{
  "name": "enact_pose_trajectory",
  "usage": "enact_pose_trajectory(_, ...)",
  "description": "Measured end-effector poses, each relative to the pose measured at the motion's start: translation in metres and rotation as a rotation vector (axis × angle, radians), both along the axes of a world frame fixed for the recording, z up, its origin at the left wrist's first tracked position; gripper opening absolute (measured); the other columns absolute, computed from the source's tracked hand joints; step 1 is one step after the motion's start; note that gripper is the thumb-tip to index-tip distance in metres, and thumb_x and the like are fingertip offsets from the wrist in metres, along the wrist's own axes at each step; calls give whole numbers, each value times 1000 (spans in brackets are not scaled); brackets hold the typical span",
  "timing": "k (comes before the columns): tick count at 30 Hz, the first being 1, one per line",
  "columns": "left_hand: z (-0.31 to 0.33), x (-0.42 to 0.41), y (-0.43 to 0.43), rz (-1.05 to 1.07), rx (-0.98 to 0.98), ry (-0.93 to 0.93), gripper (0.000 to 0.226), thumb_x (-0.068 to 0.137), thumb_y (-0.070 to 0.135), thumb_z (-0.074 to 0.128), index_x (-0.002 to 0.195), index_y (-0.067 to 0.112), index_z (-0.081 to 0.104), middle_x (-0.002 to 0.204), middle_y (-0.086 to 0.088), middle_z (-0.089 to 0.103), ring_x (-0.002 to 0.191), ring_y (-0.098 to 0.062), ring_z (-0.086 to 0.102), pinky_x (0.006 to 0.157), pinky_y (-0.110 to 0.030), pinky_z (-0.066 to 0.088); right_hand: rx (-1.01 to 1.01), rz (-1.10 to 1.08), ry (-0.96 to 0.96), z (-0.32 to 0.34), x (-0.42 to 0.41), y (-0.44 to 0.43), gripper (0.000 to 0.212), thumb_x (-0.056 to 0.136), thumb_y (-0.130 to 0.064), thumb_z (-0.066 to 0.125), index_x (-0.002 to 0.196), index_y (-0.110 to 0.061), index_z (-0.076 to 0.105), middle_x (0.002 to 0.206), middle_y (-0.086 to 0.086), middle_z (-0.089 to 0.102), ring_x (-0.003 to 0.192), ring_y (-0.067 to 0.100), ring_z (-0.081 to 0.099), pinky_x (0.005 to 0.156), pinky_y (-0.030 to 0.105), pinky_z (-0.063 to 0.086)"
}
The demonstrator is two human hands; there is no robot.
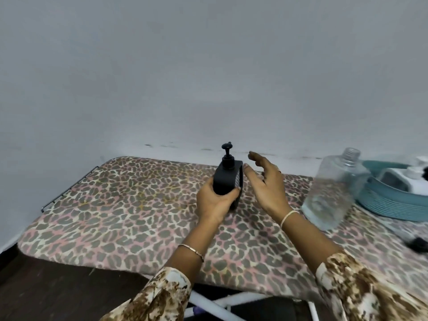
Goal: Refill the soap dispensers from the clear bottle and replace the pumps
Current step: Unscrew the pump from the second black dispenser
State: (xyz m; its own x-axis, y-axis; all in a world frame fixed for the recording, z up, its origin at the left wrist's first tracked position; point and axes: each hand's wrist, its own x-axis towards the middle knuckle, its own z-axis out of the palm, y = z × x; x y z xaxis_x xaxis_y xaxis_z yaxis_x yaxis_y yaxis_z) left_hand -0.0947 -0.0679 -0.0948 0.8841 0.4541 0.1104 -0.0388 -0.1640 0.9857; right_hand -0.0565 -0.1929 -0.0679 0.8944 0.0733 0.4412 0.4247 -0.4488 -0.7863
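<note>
A black square soap dispenser (pixel 225 179) with its black pump (pixel 227 156) fitted on top stands on the leopard-print board. My left hand (pixel 214 200) grips its lower body from the left and front. Just to the right of the dispenser my right hand (pixel 266 181) hovers with fingers straight, holding nothing. The clear bottle (pixel 333 191), uncapped and with a little clear liquid at the bottom, stands upright to the right of my right hand.
A teal basket (pixel 393 205) at the right edge holds white dispensers (pixel 403 179). A small black object (pixel 419 244) lies near the right edge. The leopard-print board (pixel 115 205) ends at the left and front; a grey wall stands behind it.
</note>
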Motion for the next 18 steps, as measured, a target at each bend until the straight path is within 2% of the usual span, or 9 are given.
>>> enact_pose_trajectory(3,-5,-8,-32,-68,8,8,39,68,20,85,96,29,59,87,10,67,83,-8,65,75,-21,53,-39,-91,-1,6,-8,-16,56,81,-62,58,128,-32,55,119,-16,61,118,7,48,98,33,43)
enact_pose_trajectory(6,-8,-14,-58,-111,22,2,37,68,21,84,96,28,61,87,10,68,82,-8,66,73,-22,55,-72,-190,-22,8,-12,-33,46,75,-58,69,114,-32,64,108,-15,66,107,10,57,90,36,49)
enact_pose_trajectory(8,-11,-17,-70,-121,38,-1,36,68,21,83,97,27,62,84,11,68,77,-4,65,66,-17,54,-79,-229,-20,9,-13,-41,40,72,-56,71,103,-31,68,102,-12,69,98,11,62,85,38,53)
enact_pose_trajectory(10,-16,-19,-79,-124,70,-11,36,66,24,83,93,33,61,84,11,69,77,-5,66,68,-22,56,-110,-257,10,10,-13,-47,37,69,-55,73,96,-31,69,97,-10,70,92,11,64,79,38,55)
enact_pose_trajectory(14,-23,-21,-87,-118,121,2,40,60,34,80,94,38,59,90,9,70,84,-12,68,77,-37,59,-184,-303,49,13,-13,-53,37,66,-52,79,91,-26,72,89,-7,72,82,14,67,68,32,55)
enact_pose_trajectory(18,-23,-20,-91,-122,154,17,49,60,35,82,104,34,60,95,10,70,87,-11,67,79,-35,58,-233,-310,49,16,-13,-53,35,68,-49,79,93,-25,74,88,-3,74,83,17,68,68,32,56)
